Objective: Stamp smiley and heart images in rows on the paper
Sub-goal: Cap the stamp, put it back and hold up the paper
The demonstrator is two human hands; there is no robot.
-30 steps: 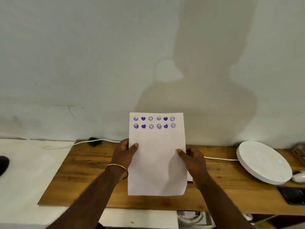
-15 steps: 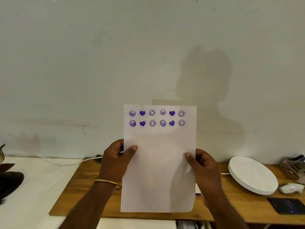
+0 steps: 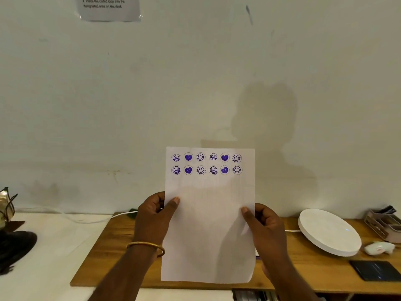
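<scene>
A white sheet of paper (image 3: 209,224) is held upright above the wooden desk (image 3: 104,257), facing me. Near its top run two rows of purple stamped images (image 3: 206,164), smileys and hearts alternating. My left hand (image 3: 155,218) pinches the sheet's left edge, thumb on the front. My right hand (image 3: 265,227) pinches the right edge the same way. A gold bangle (image 3: 145,246) circles my left wrist. No stamp is visible; a sliver of something purple (image 3: 257,256) shows behind the paper's right edge.
A round white disc (image 3: 329,232) with a white cable lies right on the desk. Beside it are a small white object (image 3: 378,248), a dark phone (image 3: 375,270) and an organiser tray (image 3: 384,222). A white surface (image 3: 50,246) lies left, with dark objects (image 3: 13,248). A notice (image 3: 108,7) hangs on the wall.
Both hands have lifted the paper higher and tilted it upright toward me. My view has risen, showing more wall and the notice above.
</scene>
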